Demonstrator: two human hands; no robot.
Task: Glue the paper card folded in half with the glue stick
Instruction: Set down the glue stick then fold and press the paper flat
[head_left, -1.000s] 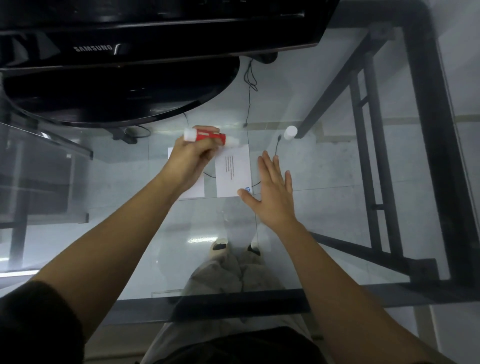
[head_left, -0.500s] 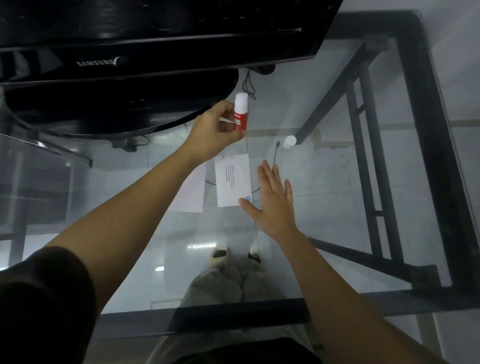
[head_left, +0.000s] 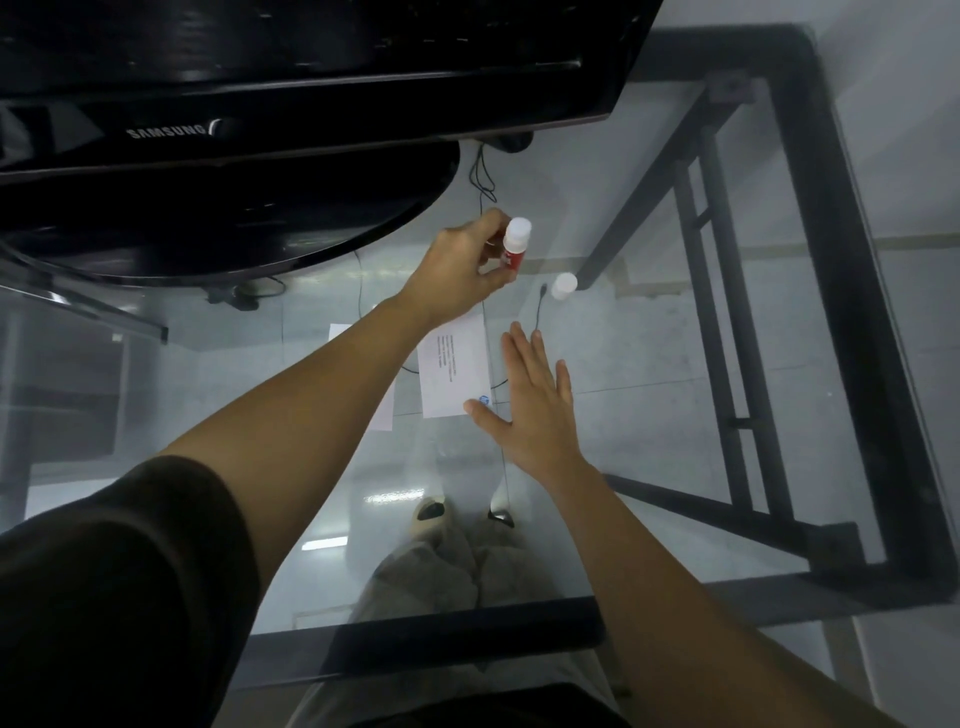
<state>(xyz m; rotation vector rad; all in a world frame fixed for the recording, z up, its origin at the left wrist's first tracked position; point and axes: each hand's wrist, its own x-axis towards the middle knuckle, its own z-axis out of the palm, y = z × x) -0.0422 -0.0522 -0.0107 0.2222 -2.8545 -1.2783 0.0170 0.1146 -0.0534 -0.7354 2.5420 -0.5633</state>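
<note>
Left hand (head_left: 462, 270) grips glue stick (head_left: 514, 244) (upright); right hand (head_left: 530, 405) flat, open, beside card (head_left: 454, 371).

Your left hand (head_left: 460, 273) reaches forward, arm extended, fingers pinched in a closed grip. Your right hand (head_left: 535, 410) lies flat, palm down, fingers together, thumb spread.

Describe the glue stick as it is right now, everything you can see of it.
The glue stick is a small cylinder with a red labelled body and a white end pointing up toward the camera. It stands roughly upright, pinched by the fingers of the left hand, which hide its lower part, so whether it touches the glass table cannot be told. It sits beyond the white paper card, near the monitor base. A separate white cap stands on the glass nearby.
</note>
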